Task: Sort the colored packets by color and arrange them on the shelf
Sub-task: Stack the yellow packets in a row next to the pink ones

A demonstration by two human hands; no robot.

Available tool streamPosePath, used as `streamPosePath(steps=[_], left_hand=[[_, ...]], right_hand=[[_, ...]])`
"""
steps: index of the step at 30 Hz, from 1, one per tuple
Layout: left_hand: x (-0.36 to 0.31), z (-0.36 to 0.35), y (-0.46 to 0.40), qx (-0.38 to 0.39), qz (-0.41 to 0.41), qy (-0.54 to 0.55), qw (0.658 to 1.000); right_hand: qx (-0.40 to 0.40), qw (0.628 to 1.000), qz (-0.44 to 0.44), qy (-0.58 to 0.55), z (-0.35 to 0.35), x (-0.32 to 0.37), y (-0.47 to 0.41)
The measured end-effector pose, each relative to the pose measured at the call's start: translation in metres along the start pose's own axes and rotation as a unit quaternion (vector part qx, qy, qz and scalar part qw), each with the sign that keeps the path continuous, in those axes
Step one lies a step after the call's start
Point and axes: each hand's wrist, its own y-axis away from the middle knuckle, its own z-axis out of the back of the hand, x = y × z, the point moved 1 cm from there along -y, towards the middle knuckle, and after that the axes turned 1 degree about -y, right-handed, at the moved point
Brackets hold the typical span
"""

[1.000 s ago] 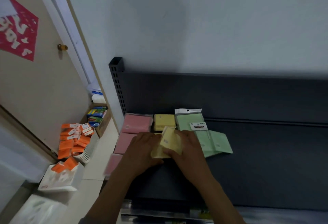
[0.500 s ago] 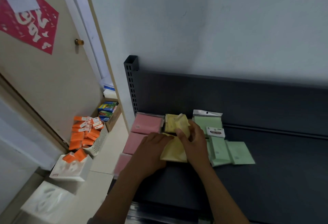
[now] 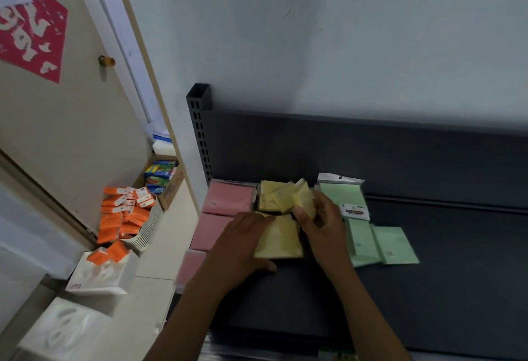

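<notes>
Yellow packets [image 3: 303, 199] pinched in right hand [image 3: 323, 223] over rear yellow stack, left hand [image 3: 243, 243] laid flat w/ fingers straight on front yellow packet [image 3: 281, 242], pink packets [image 3: 228, 200] stacked at left, green packets [image 3: 368, 235] at right, all on dark shelf [image 3: 457, 246], orange boxes [image 3: 123, 215] in basket on floor.

1. Pink packets [image 3: 228, 199]: three lie flat in a column at the left end of the dark shelf [image 3: 457, 289].
2. Yellow packets [image 3: 278, 239]: beside the pink; one flat in front, several loose and tilted behind (overlapping).
3. Green packets [image 3: 395, 243]: right of the yellow; the rear one is labelled, the front ones overlap.
</notes>
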Motion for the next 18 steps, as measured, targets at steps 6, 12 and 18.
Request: streamPosePath(steps=[6,12,18], left_hand=[[0.011,0.017,0.015,-0.049,0.053,0.015,0.997],[-0.001,0.011,0.009,-0.019,0.044,-0.064,0.997],[-0.003,-0.006,0.008,-0.025,0.03,-0.098,0.994]], right_hand=[[-0.016,0.999,-0.004,-0.027,0.019,0.009,0.002],[-0.027,0.998,0.001,-0.051,0.029,0.012,0.01],[-0.044,0.997,-0.002,-0.062,0.034,0.015,0.019]])
